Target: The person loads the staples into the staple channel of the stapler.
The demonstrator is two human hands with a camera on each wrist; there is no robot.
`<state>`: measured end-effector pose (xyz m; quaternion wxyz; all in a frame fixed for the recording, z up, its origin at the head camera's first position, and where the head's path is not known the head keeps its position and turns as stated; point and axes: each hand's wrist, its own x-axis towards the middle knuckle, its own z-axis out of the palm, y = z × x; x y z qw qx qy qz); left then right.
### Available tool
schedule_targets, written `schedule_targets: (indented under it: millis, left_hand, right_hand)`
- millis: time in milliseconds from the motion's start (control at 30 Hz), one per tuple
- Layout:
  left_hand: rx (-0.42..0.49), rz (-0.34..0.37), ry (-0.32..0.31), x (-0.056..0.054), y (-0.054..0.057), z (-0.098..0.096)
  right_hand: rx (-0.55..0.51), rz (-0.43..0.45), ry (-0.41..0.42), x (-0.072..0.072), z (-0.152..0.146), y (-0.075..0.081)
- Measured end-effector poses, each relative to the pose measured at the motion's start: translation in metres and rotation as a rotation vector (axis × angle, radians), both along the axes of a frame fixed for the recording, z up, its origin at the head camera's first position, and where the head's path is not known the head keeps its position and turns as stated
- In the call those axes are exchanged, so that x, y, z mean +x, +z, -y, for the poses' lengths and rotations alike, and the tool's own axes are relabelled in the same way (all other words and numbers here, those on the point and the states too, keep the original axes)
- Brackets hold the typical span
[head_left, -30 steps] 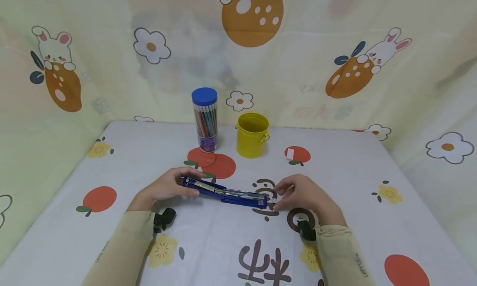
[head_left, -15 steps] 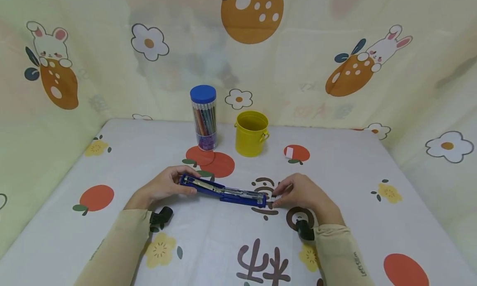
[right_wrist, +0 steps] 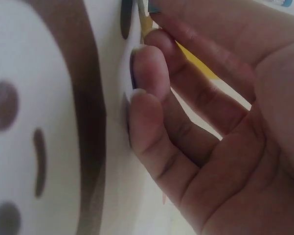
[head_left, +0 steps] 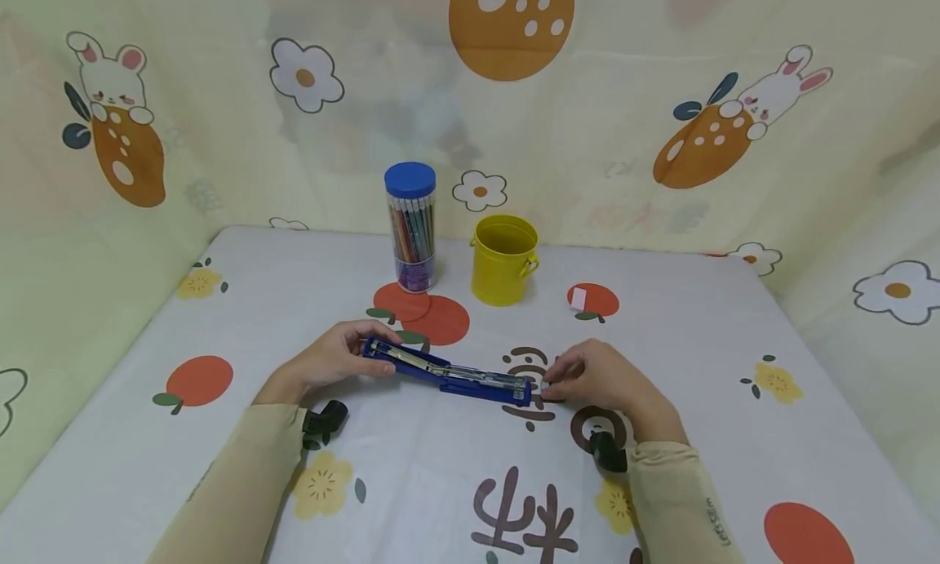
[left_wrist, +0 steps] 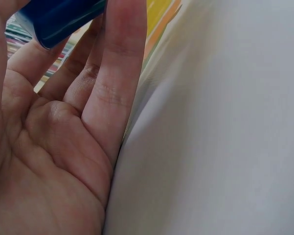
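Note:
A dark blue stapler (head_left: 445, 370) lies spread open, its metal magazine and spring showing. My left hand (head_left: 330, 358) grips its left end, thumb in front and fingers behind. In the left wrist view, blue casing of the stapler (left_wrist: 63, 19) shows above the palm of the left hand (left_wrist: 58, 117). My right hand (head_left: 598, 376) is at the stapler's right end, thumb and index fingertips close together. Seen from the right wrist, the other fingers of the right hand (right_wrist: 186, 122) curl near the cloth. Whether a small pale bit at its fingertips is held, I cannot tell.
Behind the stapler stand a clear jar of pencils (head_left: 411, 228) with a blue lid and a yellow bucket (head_left: 503, 262). A small white piece (head_left: 578, 299) lies on the patterned cloth (head_left: 661, 319) to the right. Printed fabric walls (head_left: 587, 139) surround the table's back and sides.
The thumb and index fingertips of my right hand have drawn closer together by the stapler's right end. The left hand keeps its grip, and the head view has shifted slightly.

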<state>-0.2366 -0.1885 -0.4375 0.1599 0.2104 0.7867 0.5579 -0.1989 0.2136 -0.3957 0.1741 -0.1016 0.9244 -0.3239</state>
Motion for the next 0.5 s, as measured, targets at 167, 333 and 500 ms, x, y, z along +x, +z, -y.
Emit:
schedule_targets:
  millis: [167, 333, 500]
  left_hand:
    - [0.007, 0.011, 0.003, -0.002, 0.000, 0.000]
    - [0.015, 0.018, -0.001, -0.001, 0.000, 0.000]
    - [0.016, 0.029, 0.000, 0.000, -0.001, 0.002]
  right_hand:
    - [-0.010, -0.018, -0.008, -0.002, 0.002, 0.005]
    - [-0.060, -0.065, -0.018, -0.001, 0.008, 0.007]
    - [-0.160, -0.100, 0.032, 0.001, 0.020, 0.006]
